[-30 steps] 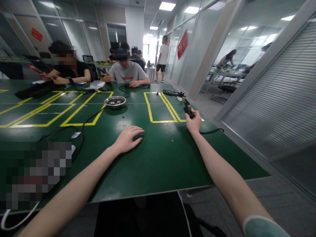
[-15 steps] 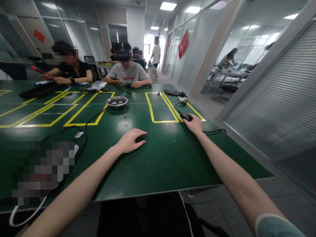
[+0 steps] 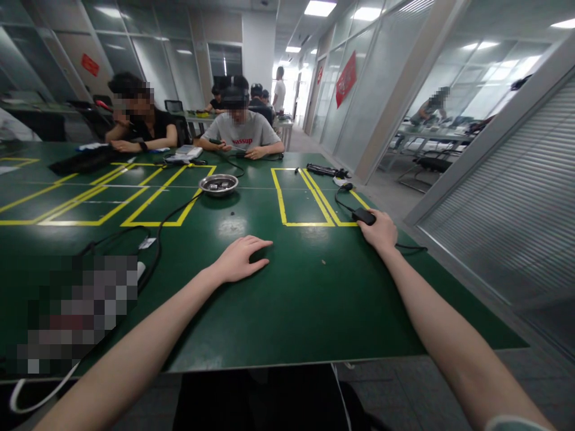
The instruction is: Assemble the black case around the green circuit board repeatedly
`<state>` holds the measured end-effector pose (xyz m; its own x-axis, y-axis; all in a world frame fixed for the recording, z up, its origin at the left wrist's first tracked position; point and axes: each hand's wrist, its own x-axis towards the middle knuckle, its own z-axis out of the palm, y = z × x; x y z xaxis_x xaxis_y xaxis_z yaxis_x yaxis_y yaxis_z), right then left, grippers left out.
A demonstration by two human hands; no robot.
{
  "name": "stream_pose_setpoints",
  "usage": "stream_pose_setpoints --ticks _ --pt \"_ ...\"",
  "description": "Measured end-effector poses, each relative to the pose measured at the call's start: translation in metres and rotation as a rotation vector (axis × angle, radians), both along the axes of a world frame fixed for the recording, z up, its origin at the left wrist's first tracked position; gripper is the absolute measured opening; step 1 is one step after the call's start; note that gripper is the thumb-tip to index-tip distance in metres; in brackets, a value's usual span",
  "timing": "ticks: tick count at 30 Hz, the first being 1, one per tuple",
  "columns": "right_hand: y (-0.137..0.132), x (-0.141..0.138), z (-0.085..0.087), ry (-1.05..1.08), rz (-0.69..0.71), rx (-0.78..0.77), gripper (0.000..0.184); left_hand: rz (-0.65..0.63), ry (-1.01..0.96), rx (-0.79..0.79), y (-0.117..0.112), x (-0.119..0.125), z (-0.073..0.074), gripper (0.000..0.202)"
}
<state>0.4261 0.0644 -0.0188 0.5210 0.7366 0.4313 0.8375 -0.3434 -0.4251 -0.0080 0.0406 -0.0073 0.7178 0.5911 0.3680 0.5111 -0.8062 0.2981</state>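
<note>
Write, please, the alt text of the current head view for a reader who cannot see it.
The right hand holds a black power adapter at the right of a green table, while the left hand, holding nothing, is palm down. Beyond them are yellow tape outlines and a metal bowl with small parts; two people sit across.

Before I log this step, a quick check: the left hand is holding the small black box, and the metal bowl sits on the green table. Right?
One slip: the head view shows the right hand holding the small black box, not the left hand. The metal bowl does sit on the green table.
</note>
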Motion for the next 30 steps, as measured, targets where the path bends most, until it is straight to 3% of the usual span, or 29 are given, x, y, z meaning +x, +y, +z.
stream_pose_setpoints --ticks 7,15,24,30 --pt "0.007 0.009 -0.007 0.079 -0.025 0.022 0.051 0.014 0.014 -0.027 -0.001 -0.001 0.001 0.054" --pt "0.010 0.016 -0.004 0.172 -0.114 0.037 0.052 0.019 0.038 -0.069 -0.003 0.002 0.003 0.047" --pt "0.007 0.026 0.000 0.332 -0.051 0.037 0.047 0.038 0.046 -0.092 -0.004 0.000 0.004 0.057" --pt "0.012 0.027 -0.004 0.229 -0.034 0.047 0.036 0.026 0.051 -0.094 -0.003 0.001 0.003 0.053"
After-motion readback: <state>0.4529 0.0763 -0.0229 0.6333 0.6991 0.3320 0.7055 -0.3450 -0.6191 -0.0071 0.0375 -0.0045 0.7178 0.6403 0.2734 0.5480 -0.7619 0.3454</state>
